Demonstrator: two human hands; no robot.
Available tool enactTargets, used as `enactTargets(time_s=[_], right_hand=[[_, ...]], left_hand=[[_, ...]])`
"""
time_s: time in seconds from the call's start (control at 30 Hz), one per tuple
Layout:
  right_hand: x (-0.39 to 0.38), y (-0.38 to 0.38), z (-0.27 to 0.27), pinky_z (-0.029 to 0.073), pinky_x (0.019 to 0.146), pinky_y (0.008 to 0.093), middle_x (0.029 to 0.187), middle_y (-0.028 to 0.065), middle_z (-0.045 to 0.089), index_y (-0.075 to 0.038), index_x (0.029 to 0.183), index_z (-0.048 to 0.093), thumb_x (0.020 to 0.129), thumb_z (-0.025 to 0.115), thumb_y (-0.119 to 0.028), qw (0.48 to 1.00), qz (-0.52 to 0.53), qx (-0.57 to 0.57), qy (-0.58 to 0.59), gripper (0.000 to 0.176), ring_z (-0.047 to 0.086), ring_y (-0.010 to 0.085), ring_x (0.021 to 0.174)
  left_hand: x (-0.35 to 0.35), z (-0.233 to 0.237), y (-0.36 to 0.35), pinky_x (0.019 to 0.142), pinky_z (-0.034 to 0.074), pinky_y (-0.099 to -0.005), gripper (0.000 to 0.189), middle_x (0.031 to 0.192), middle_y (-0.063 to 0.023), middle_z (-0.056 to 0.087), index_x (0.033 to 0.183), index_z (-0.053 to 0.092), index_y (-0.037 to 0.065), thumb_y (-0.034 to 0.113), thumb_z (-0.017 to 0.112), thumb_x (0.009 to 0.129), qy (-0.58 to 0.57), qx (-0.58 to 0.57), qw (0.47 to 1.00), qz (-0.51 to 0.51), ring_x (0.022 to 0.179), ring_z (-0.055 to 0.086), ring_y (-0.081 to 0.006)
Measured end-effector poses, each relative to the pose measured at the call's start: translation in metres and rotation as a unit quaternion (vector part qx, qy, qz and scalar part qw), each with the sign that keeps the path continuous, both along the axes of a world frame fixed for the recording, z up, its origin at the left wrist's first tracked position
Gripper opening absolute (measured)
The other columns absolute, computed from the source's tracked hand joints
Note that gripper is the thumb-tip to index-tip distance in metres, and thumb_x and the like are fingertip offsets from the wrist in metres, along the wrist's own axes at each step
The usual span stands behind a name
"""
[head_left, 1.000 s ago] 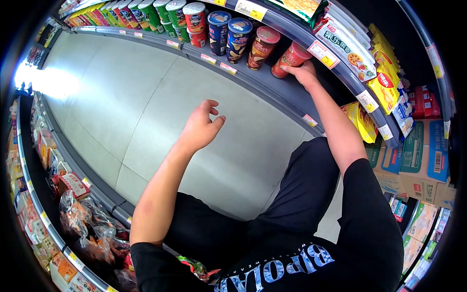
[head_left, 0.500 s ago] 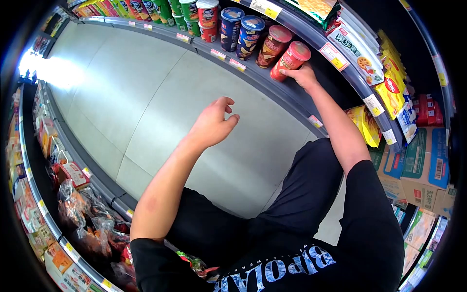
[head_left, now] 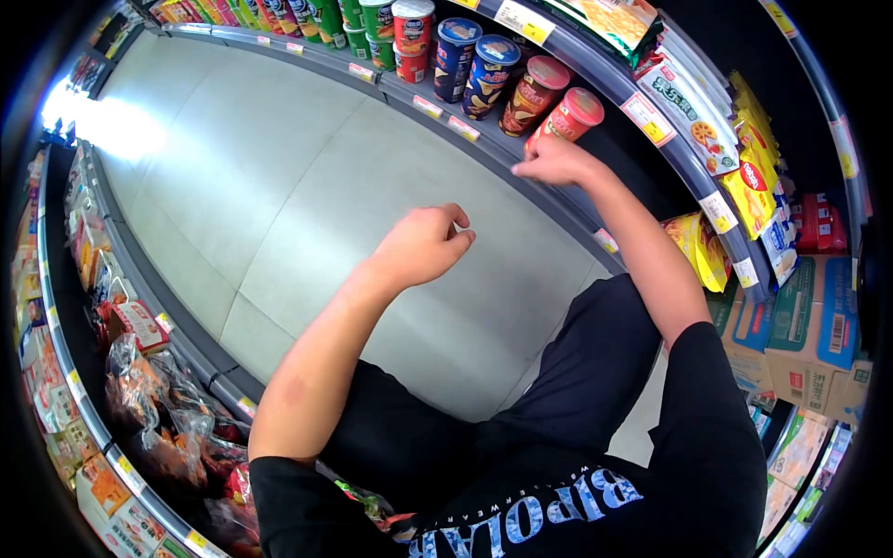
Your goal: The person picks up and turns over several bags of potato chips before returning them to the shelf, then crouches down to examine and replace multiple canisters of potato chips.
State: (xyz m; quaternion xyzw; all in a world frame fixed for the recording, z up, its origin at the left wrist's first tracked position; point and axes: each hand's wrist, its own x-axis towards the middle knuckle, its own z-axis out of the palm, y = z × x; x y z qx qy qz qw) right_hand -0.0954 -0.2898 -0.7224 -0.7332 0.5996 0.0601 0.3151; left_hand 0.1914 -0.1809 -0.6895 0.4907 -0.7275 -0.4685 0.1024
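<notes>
My right hand (head_left: 556,164) is at the shelf's front edge, just in front of a red-pink chip canister (head_left: 571,117) and covering its lower part. Its fingers look loosely bent and off the canister, though some are hidden. To the left of that canister stand a brown-red canister (head_left: 533,98) and two dark blue canisters, one (head_left: 488,80) nearer than the other (head_left: 456,61). My left hand (head_left: 425,244) hovers over the floor, holding nothing, fingers loosely curled with a gap to the thumb.
Red and green tubs (head_left: 411,37) continue along the lower shelf (head_left: 446,119). Yellow snack bags (head_left: 699,249) hang at the right, above cardboard cartons (head_left: 805,325). Another shelf edge (head_left: 200,349) with plastic-wrapped goods (head_left: 167,400) runs along my left. Grey tile floor (head_left: 307,186) lies between.
My right hand has let go of the red-pink canister and drawn forward and down to the shelf edge. The canister stands in the same place. My left hand stays nearly still.
</notes>
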Motion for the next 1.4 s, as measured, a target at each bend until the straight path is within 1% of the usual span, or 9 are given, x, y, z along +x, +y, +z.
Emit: enactTargets(time_s=[0.17,0.3,0.33,0.53,0.67,0.77,1.1,1.3,1.4], right_hand=[[0.036,-0.009,0.065,0.054,0.075,0.0394,0.093,0.0148,0.07,-0.001,0.096,0.068,0.087,0.067,-0.028,0.91,-0.06,-0.41,-0.004,0.029,0.07,0.027,0.089],[0.025,-0.044,0.03,0.045,0.104,0.0488,0.137,0.024,0.054,-0.004,0.134,0.054,0.087,0.064,-0.032,0.883,-0.083,-0.443,0.136,0.055,0.055,0.0413,0.125],[0.022,-0.049,0.02,0.031,0.116,0.0535,0.154,0.0253,0.037,-0.004,0.146,0.043,0.087,0.063,-0.036,0.884,-0.096,-0.44,0.124,0.071,0.038,0.0468,0.139],[0.034,-0.035,0.03,0.013,0.12,0.0651,0.154,0.0286,0.035,-0.008,0.151,0.036,0.084,0.067,-0.04,0.913,-0.035,-0.337,0.226,0.08,0.026,0.0507,0.146],[0.05,-0.015,0.031,0.03,0.108,0.0689,0.119,0.0203,0.053,-0.011,0.108,0.059,0.08,0.071,-0.019,0.872,0.016,-0.476,0.111,0.032,0.049,0.0483,0.122],[0.053,-0.015,0.02,0.048,0.092,0.0501,0.111,0.0134,0.053,-0.008,0.1,0.058,0.079,0.071,-0.011,0.873,-0.014,-0.487,-0.026,0.025,0.056,0.0365,0.107],[0.062,0.011,0.06,0.049,0.085,0.0419,0.11,0.0134,0.053,-0.006,0.093,0.055,0.07,0.075,-0.012,0.827,0.023,-0.518,-0.218,0.032,0.056,0.0347,0.1],[0.06,0.002,0.041,0.049,0.08,0.0322,0.096,0.0067,0.062,-0.005,0.095,0.059,0.075,0.078,-0.019,0.824,-0.087,-0.295,-0.476,0.031,0.06,0.018,0.089],[0.066,0.009,0.039,0.049,0.085,0.0244,0.1,0.0024,0.064,-0.004,0.105,0.06,0.093,0.069,-0.019,0.808,-0.126,-0.102,-0.566,0.021,0.059,0.0079,0.094]], left_hand=[[-0.002,0.0,0.004,0.073,0.052,-0.0412,0.031,0.08,-0.0147,0.07,0.111,0.065,-0.002,0.024,0.06,0.094,0.005,-0.03,0.999,-0.026,0.076,0.067,-0.0303],[-0.008,0.008,0.013,0.074,0.052,-0.0434,0.031,0.08,-0.0147,0.07,0.113,0.064,-0.002,0.022,0.059,0.094,0.017,-0.045,0.997,-0.062,0.077,0.067,-0.0324],[-0.008,0.008,0.014,0.074,0.052,-0.0435,0.032,0.08,-0.0147,0.07,0.114,0.064,-0.002,0.022,0.059,0.094,0.018,-0.044,0.996,-0.072,0.078,0.067,-0.0326],[-0.01,0.008,0.015,0.078,0.052,-0.0434,0.04,0.085,-0.0157,0.071,0.128,0.055,-0.002,0.02,0.059,0.094,0.004,-0.031,0.996,-0.08,0.083,0.068,-0.0341],[-0.011,0.01,0.011,0.08,0.052,-0.0432,0.044,0.091,-0.016,0.072,0.133,0.051,-0.002,0.019,0.059,0.095,0.011,-0.008,0.998,-0.061,0.087,0.068,-0.0347],[-0.012,0.007,0.009,0.08,0.052,-0.0433,0.043,0.093,-0.0165,0.072,0.133,0.052,-0.002,0.018,0.059,0.095,0.006,-0.012,0.998,-0.063,0.089,0.068,-0.0347],[-0.005,0.005,0.003,0.081,0.052,-0.0409,0.043,0.104,-0.0167,0.069,0.128,0.055,-0.001,0.019,0.064,0.092,-0.001,-0.102,0.993,0.057,0.095,0.067,-0.0321],[0.002,-0.007,-0.011,0.094,0.049,-0.0407,0.049,0.12,-0.0196,0.063,0.128,0.053,-0.002,0.023,0.069,0.09,0.127,-0.144,0.959,0.209,0.112,0.06,-0.0322],[0.002,0.01,-0.011,0.097,0.047,-0.0378,0.059,0.127,-0.0162,0.061,0.136,0.047,-0.001,0.036,0.064,0.095,0.272,0.11,0.933,0.209,0.116,0.059,-0.0266]])
